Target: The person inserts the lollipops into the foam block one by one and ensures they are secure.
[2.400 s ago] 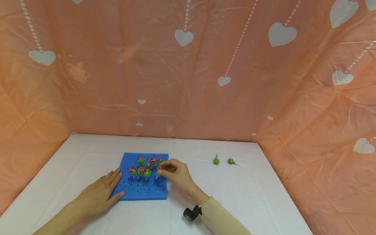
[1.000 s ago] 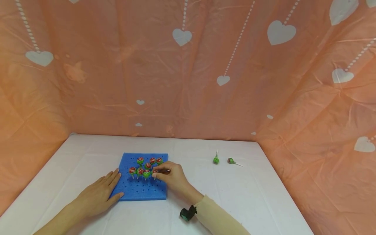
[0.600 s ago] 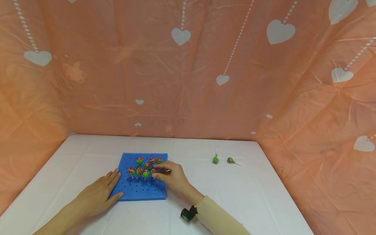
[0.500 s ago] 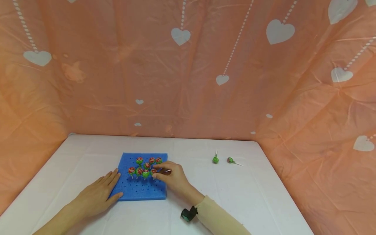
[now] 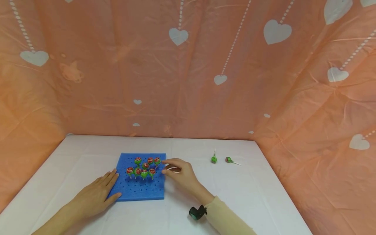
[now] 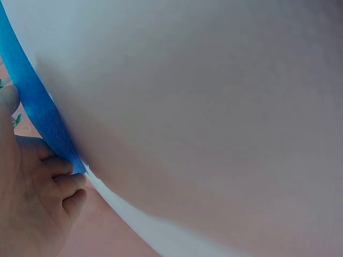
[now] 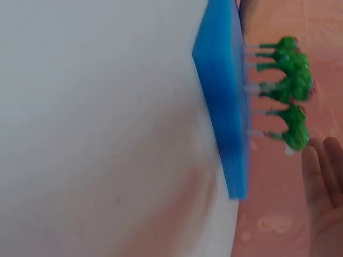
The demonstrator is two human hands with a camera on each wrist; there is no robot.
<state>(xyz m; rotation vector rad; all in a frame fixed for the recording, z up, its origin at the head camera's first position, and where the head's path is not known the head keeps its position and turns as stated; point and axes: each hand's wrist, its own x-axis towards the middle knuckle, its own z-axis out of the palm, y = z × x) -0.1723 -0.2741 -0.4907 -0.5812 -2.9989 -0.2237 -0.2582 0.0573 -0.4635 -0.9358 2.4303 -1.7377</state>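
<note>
Several lollipops in red and green wrappers stand upright by their sticks in a blue foam board (image 5: 141, 194) full of small holes. The front-right lollipop (image 5: 151, 172) has no fingers on it. My left hand (image 5: 95, 195) lies flat across the board's left edge, its fingers straight. Just off the right edge hovers my right hand (image 5: 183, 174), thumb and fingers parted with nothing between them. In the right wrist view its fingertips are close to the nearest lollipop (image 7: 296, 136); whether they touch it I cannot tell.
To the right on the white table (image 5: 243, 195) lie two loose lollipops, a green one (image 5: 214, 159) and a red-green one (image 5: 228, 159) with its stick pointing right. Behind and at both sides hangs an orange curtain (image 5: 152, 75) with white hearts.
My right hand pushed a lollipop's stick into the board's front row, released it and drew back to the right with fingers parted. My left hand stayed on the board.
</note>
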